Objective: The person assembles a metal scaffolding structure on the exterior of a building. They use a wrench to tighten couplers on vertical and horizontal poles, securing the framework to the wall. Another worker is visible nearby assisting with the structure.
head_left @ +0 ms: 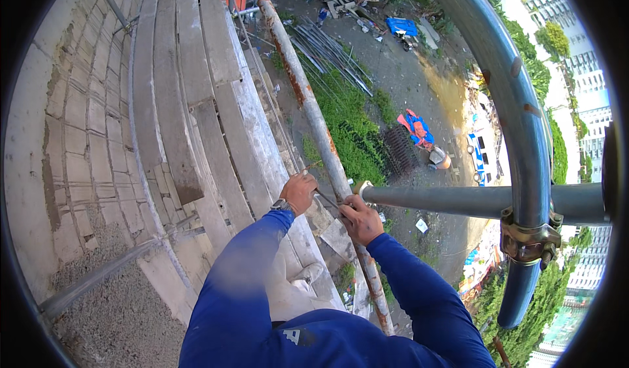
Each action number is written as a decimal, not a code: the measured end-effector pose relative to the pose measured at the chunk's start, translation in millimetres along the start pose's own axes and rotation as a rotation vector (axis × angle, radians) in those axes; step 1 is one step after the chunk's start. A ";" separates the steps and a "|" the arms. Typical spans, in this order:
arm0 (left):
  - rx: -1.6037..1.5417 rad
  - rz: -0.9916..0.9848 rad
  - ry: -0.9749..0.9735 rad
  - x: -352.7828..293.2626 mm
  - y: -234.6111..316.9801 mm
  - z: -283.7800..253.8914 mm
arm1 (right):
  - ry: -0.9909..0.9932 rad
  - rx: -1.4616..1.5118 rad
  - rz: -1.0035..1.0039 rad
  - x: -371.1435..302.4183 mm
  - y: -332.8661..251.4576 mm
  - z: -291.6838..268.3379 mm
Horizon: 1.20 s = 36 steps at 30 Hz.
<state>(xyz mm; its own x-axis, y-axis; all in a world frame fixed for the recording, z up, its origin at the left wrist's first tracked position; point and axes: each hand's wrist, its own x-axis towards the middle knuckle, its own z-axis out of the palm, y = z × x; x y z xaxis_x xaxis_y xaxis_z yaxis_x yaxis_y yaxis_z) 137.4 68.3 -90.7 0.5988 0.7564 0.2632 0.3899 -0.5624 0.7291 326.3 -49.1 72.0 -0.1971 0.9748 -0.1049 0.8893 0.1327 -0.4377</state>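
Observation:
My left hand (300,192), with a watch (283,205) on its wrist, is closed around one end of a thin dark metal rod (327,198). The rod slants down toward my right hand (362,219). That hand is closed against a rusty scaffold pipe (314,109), its fingers curled where the rod's other end meets the pipe; what they grip is hidden. Just above my right hand, a clamp (360,186) joins the rusty pipe to a grey crossing pipe (432,200). Both my arms are in blue sleeves.
Weathered planks (226,126) form a narrow platform at left, beside a block wall (85,132). A curved metal tube (524,112) with a bolted coupler (529,235) stands close at right. Far below lie metal rods (334,54), green plants (357,139) and a blue-and-red cloth (417,129).

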 end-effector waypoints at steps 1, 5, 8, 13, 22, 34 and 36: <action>-0.035 -0.017 -0.004 -3.3 -2.2 3.5 | 0.041 -0.013 -0.023 -0.5 0.0 2.7; -0.123 -0.077 -0.024 -11.2 15.6 14.6 | 0.089 -0.002 -0.005 -2.2 0.3 8.5; -0.137 -0.041 -0.055 -11.8 28.3 15.7 | 0.139 -0.003 -0.015 -1.5 -1.1 10.5; -0.097 -0.015 -0.003 -11.3 28.0 15.9 | 0.132 0.023 0.007 -3.9 0.7 13.0; -0.066 -0.172 -0.033 -31.7 36.1 36.6 | 0.039 0.134 -0.078 -3.7 2.9 -3.8; -0.673 -0.636 -0.403 -90.1 152.5 19.8 | -0.002 0.215 -0.086 -15.6 3.7 -16.0; -0.839 -0.698 -0.490 -86.5 155.6 20.2 | -0.030 0.274 -0.063 -16.9 0.6 -18.8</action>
<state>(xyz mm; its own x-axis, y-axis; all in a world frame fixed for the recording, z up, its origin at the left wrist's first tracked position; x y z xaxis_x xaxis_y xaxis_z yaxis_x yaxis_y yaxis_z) 160.4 -91.5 -12.8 0.7130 0.5016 -0.4899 0.2682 0.4504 0.8516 337.9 -62.1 90.3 -0.2641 0.9598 -0.0949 0.7307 0.1349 -0.6692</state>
